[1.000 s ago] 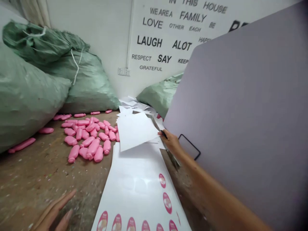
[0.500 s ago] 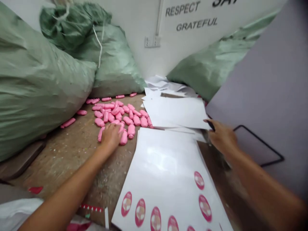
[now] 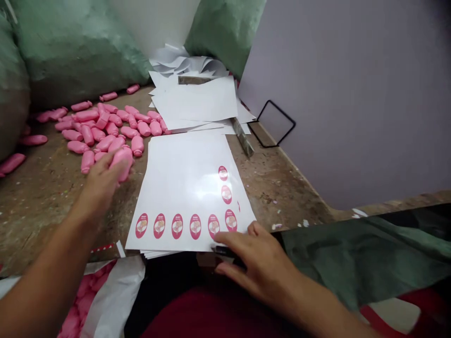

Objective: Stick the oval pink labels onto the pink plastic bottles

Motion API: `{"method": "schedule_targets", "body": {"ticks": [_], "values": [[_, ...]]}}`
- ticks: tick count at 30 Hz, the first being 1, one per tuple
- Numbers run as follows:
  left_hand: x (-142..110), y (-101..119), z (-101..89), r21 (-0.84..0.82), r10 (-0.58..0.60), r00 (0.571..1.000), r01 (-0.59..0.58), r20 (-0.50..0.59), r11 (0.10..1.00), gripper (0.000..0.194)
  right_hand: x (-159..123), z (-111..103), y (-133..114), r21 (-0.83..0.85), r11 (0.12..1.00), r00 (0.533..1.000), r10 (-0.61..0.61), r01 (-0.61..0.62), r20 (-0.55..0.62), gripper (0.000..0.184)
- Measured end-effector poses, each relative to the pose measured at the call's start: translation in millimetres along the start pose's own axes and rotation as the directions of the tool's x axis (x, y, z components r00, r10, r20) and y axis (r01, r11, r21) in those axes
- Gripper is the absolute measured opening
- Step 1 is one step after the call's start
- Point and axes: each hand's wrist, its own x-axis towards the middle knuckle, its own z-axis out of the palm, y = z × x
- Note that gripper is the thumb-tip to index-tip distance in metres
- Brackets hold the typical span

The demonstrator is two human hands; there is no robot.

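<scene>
The brown table (image 3: 282, 183) bears pink bottles (image 3: 87, 135) and sheets (image 3: 176, 173).

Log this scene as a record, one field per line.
Left hand: holding a small pink plastic bottle
Right hand: holding a slim black object, identity unclear, at the near edge of a white glossy sheet
Pink oval labels: eight visible on the sheet, six along its near edge
Loose pink bottles: on the brown worktop, left of the sheet
Behind: white papers, large green sacks
</scene>
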Motion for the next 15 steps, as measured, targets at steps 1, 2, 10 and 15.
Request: {"method": "schedule_targets", "body": {"ticks": [1, 2, 10, 15], "values": [[-16, 2, 5.9, -0.108, -0.045, 0.997, 0.051, 0.057, 0.993, 0.046, -8, 5, -3, -0.021, 1.0, 1.0, 0.005, -0.005, 0.01, 0.022], [-32, 4, 12.9, -0.24, -0.11, 0.986, 0.138, 0.129, 0.961, 0.04, -13, 8, -3, -0.03, 0.999, 0.999, 0.041, -0.04, 0.012, 0.023], [-102, 37, 77.8, -0.647, -0.305, 0.782, 0.622, 0.544, 0.441, 0.023, 8, -3, 9, 0.109, 0.905, 0.912, 0.405, -0.41, 0.068, 0.022], [-106, 37, 95.9, -0.645, -0.291, 0.762, 0.646, 0.579, 0.409, 0.028, 18, 8, 16, -0.025, 0.941, 0.941, 0.336, -0.338, -0.046, 0.014]]}}
